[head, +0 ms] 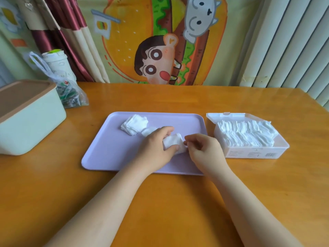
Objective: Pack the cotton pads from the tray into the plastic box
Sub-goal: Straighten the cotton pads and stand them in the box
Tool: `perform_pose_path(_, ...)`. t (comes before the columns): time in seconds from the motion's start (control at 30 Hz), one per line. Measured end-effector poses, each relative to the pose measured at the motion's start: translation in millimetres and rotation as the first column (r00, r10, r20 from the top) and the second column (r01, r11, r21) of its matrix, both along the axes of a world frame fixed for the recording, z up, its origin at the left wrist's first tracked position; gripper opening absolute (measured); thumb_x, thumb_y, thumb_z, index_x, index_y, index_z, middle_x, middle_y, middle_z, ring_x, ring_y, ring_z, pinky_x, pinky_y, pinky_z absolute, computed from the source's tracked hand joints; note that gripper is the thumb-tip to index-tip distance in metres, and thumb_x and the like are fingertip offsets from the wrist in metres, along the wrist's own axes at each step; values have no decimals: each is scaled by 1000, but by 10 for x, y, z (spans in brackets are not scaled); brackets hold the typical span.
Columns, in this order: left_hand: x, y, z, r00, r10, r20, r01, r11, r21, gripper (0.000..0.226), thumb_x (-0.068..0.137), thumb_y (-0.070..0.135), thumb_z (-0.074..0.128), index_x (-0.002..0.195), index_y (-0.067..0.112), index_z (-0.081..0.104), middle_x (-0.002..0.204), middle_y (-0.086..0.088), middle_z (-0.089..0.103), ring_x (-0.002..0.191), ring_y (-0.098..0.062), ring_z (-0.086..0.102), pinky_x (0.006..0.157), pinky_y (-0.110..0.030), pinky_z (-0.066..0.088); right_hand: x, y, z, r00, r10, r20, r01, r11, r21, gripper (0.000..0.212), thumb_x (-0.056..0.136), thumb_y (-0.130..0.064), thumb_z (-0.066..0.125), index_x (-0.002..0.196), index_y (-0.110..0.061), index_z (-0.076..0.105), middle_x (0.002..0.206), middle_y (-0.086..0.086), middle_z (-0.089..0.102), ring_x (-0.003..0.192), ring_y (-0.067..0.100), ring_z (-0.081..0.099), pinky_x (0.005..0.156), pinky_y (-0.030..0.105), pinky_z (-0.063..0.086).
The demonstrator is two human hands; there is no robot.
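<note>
Wooden table (pixel 160 202), tray (pixel 99 157) lengthwise left-right, left hand (pixel 154 148) gripping pads (pixel 171 140)

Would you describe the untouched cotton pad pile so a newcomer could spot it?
Start at the central lilac tray. At its far left lies a fanned pile of pads. Unlike the wad in the left hand, no hand touches it.

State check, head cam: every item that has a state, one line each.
plastic box: lid open, nearly full of pads.
tray: flat on the table.
pad pile: loose, at the tray's far side.
pad stack: gripped over the tray.
left hand: grips the pad stack.
right hand: fingers curled at the stack's edge; grip unclear.
green bin: lid shut.
plastic bag: lying on the table, packets inside.
</note>
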State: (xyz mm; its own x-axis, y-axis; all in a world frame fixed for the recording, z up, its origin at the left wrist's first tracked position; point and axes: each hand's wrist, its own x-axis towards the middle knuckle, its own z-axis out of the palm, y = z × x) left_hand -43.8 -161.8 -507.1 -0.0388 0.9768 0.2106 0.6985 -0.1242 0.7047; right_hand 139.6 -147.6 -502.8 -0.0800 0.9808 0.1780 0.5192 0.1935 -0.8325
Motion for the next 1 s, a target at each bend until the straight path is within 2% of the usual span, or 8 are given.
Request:
perform_pose_path(0.13, 7, -64, -39, 1000, -5, 30, 6, 1000, -17, 62, 92, 33, 77, 149, 30, 53, 145, 10, 59, 132, -7, 54, 109, -29, 45, 38, 3, -55, 1000, 13, -23, -13, 1000, -3, 24, 97, -8, 61, 110, -19, 77, 98, -10, 78, 97, 5, 72, 87, 23, 56)
perform_pose_path(0.3, -25, -62, -76, 996, -6, 89, -6, 992, 130, 62, 83, 19, 84, 141, 27, 61, 114, 15, 58, 110, 0, 54, 94, -15, 46, 52, -18, -87, 998, 61, -35, -61, 998, 6, 23, 93, -12, 70, 112, -23, 76, 97, -18, 75, 91, -9, 68, 79, 3, 48)
perform_pose_path(0.47, -24, -76, -62, 999, -14, 44, 8, 990, 142, 25, 78, 19, 72, 101, 28, 67, 99, 15, 60, 102, -10, 53, 84, -18, 43, 36, -64, -84, 991, 109, -73, -110, 994, 2, 23, 91, -12, 72, 107, -28, 74, 99, -16, 74, 84, 2, 69, 73, 10, 51)
perform_pose_path(0.6, -27, -123, 30, 979, 48, 197, -73, 990, 121, 18, 77, 24, 69, 87, 37, 62, 100, 8, 66, 94, -4, 59, 77, -21, 47, 66, -76, -55, 964, 166, -206, -170, 985, -3, 38, 88, -2, 73, 117, -26, 72, 115, -10, 70, 91, 6, 70, 75, 18, 55)
perform_pose_path(0.7, -31, -165, 118, 925, 39, 379, -91, 989, 120, 18, 85, 14, 80, 91, 29, 71, 88, 18, 71, 77, 2, 61, 69, -15, 47, 66, -70, -45, 931, 228, -286, -240, 971, -4, 52, 84, -10, 86, 129, -29, 68, 118, -11, 72, 103, 9, 70, 84, 30, 59)
perform_pose_path(0.8, -13, -167, 153, 860, -23, 509, -14, 998, 68, 17, 85, 11, 84, 95, 22, 76, 84, 14, 73, 69, 2, 59, 64, -13, 43, 55, -56, -52, 927, 206, -314, -207, 978, 31, 60, 83, -16, 88, 134, -34, 63, 115, -7, 73, 104, 7, 69, 88, 31, 59)
perform_pose_path(0.9, 27, -178, 146, 876, -64, 478, 47, 998, 49, 21, 83, 9, 85, 96, 23, 77, 86, 10, 75, 72, -3, 62, 65, -16, 47, 75, -50, -42, 934, 185, -307, -181, 983, 42, 47, 88, -13, 83, 126, -35, 67, 107, -5, 76, 97, 8, 70, 87, 29, 57)
perform_pose_path(1.0, 60, -177, 126, 900, -69, 431, 50, 997, 56, 22, 82, 11, 86, 96, 25, 77, 92, 8, 76, 77, -13, 65, 70, -22, 53, 90, -61, -42, 947, 205, -248, -192, 979, 74, 31, 93, -5, 75, 117, -24, 73, 103, -13, 78, 102, 5, 72, 91, 21, 54)
